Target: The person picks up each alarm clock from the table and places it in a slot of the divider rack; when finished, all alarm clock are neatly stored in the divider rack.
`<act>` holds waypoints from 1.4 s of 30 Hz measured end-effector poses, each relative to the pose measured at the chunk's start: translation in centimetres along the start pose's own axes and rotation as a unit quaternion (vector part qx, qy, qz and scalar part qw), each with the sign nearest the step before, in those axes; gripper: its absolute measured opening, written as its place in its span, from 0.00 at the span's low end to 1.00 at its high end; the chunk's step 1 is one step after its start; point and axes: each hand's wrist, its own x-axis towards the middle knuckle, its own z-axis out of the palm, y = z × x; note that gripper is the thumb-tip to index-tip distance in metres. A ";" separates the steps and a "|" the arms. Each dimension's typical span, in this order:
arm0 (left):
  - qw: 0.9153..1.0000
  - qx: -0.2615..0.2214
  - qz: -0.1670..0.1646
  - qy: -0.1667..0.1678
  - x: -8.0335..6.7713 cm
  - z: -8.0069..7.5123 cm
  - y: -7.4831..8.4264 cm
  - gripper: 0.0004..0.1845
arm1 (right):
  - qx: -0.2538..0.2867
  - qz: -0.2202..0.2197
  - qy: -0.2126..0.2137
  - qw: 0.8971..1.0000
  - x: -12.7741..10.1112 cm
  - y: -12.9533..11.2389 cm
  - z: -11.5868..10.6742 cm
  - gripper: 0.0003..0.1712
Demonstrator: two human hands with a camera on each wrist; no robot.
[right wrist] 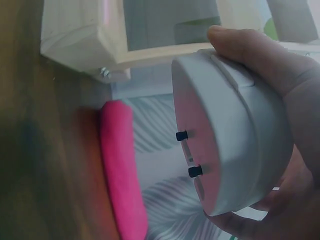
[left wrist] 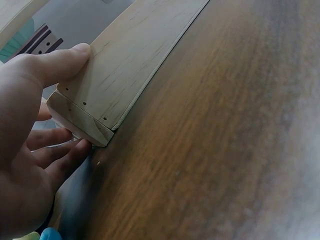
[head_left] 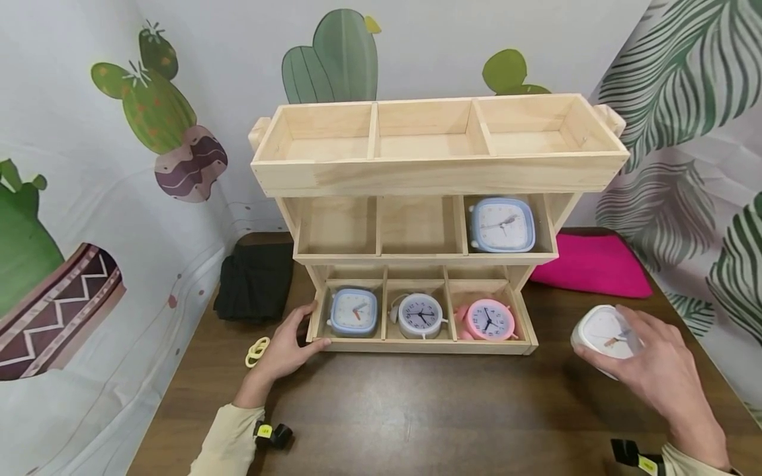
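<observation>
Right hand (head_left: pixel 661 370) grips a white clock (head_left: pixel 602 336) above the surface (head_left: pixel 417 410) right of the wooden shelf (head_left: pixel 437 218), left hand (head_left: pixel 288 344) rests with fingers extended against the shelf's bottom-left corner, thumb on its front edge, holding nothing.

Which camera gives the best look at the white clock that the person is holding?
The head view: the white clock shows its face and hands in the right hand. The right wrist view shows only its back and knobs; the left wrist view misses it.
</observation>
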 end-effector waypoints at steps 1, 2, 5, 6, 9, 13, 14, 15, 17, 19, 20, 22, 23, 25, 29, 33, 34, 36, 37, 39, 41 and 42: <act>1.000 0.001 0.000 0.000 0.0 0.0 0.0 0.44 | 0.003 -0.004 0.003 1.000 0.1 -0.2 -0.1 0.56; 1.000 0.000 0.000 0.000 0.1 0.0 0.0 0.44 | 0.005 -0.008 0.007 1.000 0.1 -0.4 -0.3 0.56; 1.000 0.001 -0.001 0.001 0.1 -0.1 -0.1 0.44 | 0.007 -0.016 0.010 1.000 0.2 -1.1 -0.7 0.56; 1.000 0.002 -0.001 0.001 0.1 -0.1 -0.1 0.44 | 0.007 -0.017 0.011 1.000 0.2 -1.3 -0.7 0.56; 1.000 0.005 0.000 0.001 0.2 -0.1 0.0 0.44 | 0.006 -0.021 0.012 1.000 0.3 -1.9 -1.0 0.56; 1.000 0.008 0.002 0.000 0.2 -0.2 0.1 0.43 | 0.014 -0.031 0.019 0.999 0.4 -2.5 -1.2 0.56; 1.000 0.007 0.003 0.000 0.2 -0.2 0.1 0.43 | 0.017 -0.035 0.023 0.999 0.4 -2.7 -1.3 0.56; 1.000 0.007 0.003 -0.001 0.2 -0.2 0.1 0.43 | 0.020 -0.039 0.026 0.999 0.4 -2.9 -1.4 0.56; 1.000 0.006 0.002 -0.001 0.2 -0.2 0.1 0.43 | 0.026 -0.050 0.033 0.998 0.5 -3.3 -1.5 0.56; 1.000 0.005 0.002 -0.001 0.2 -0.2 0.1 0.43 | 0.029 -0.058 0.033 0.997 0.6 -3.7 -1.7 0.56; 1.000 0.005 0.002 -0.002 0.2 -0.2 0.1 0.43 | 0.028 -0.060 0.030 0.997 0.6 -4.0 -1.8 0.55; 1.000 0.005 0.002 -0.002 0.2 -0.2 0.1 0.43 | 0.031 -0.066 0.026 0.997 0.6 -4.4 -1.9 0.55; 1.000 0.005 0.002 -0.002 0.2 -0.2 0.1 0.43 | 0.032 -0.069 0.023 0.997 0.6 -4.6 -1.9 0.55; 1.000 0.005 0.002 -0.002 0.2 -0.2 0.1 0.43 | 0.035 -0.079 0.024 0.996 0.7 -5.0 -2.0 0.54; 1.000 0.004 0.004 -0.001 0.2 -0.2 0.1 0.43 | 0.044 -0.102 0.036 0.993 0.8 -5.6 -2.1 0.53; 1.000 0.002 0.005 0.000 0.1 -0.1 0.2 0.43 | 0.044 -0.111 0.040 0.992 1.0 -6.1 -2.2 0.52; 1.000 0.001 0.005 0.000 0.1 -0.1 0.1 0.43 | 0.045 -0.112 0.040 0.992 1.0 -6.2 -2.3 0.52; 1.000 0.000 0.005 0.001 0.1 0.0 0.1 0.43 | 0.045 -0.116 0.038 0.992 1.1 -6.5 -2.3 0.52; 1.000 -0.001 0.005 0.001 0.0 0.0 0.1 0.43 | 0.046 -0.118 0.037 0.991 1.1 -6.6 -2.3 0.53; 1.000 -0.001 0.005 0.002 0.0 0.0 0.1 0.43 | 0.049 -0.124 0.037 0.990 1.2 -6.8 -2.3 0.53; 1.000 -0.002 0.005 0.002 0.0 0.0 0.2 0.43 | 0.051 -0.135 0.041 0.989 1.2 -7.0 -2.3 0.55; 1.000 -0.002 0.005 0.002 0.0 0.0 0.1 0.43 | 0.052 -0.141 0.043 0.988 1.2 -7.1 -2.3 0.56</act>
